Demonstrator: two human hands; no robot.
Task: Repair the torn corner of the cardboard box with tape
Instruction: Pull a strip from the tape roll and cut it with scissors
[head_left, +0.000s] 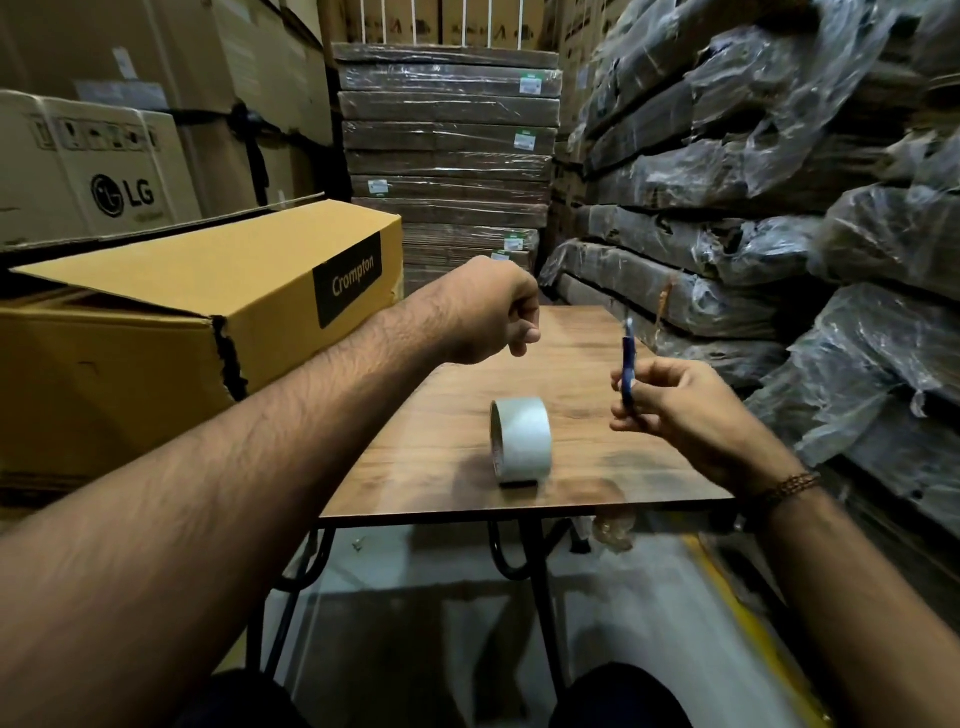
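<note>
A tan cardboard box (156, 332) marked Crompton lies at the left, its near vertical corner torn open in a jagged dark split (228, 358). A roll of clear tape (521, 441) stands on its edge on the wooden table (597, 467). My left hand (488, 312) hovers over the table beside the box's right end, fingers curled and pinched together; nothing shows between them. My right hand (670, 410) is right of the roll and holds a blue-handled cutter (627, 364) upright, metal tip up.
Plastic-wrapped flat bundles (779, 208) are stacked along the right, close to the table edge. Wrapped brown cartons (447, 140) rise behind the table, and an LG box (98, 166) sits behind the Crompton box. Black table legs (540, 597) and grey floor lie below; my knees are at the bottom.
</note>
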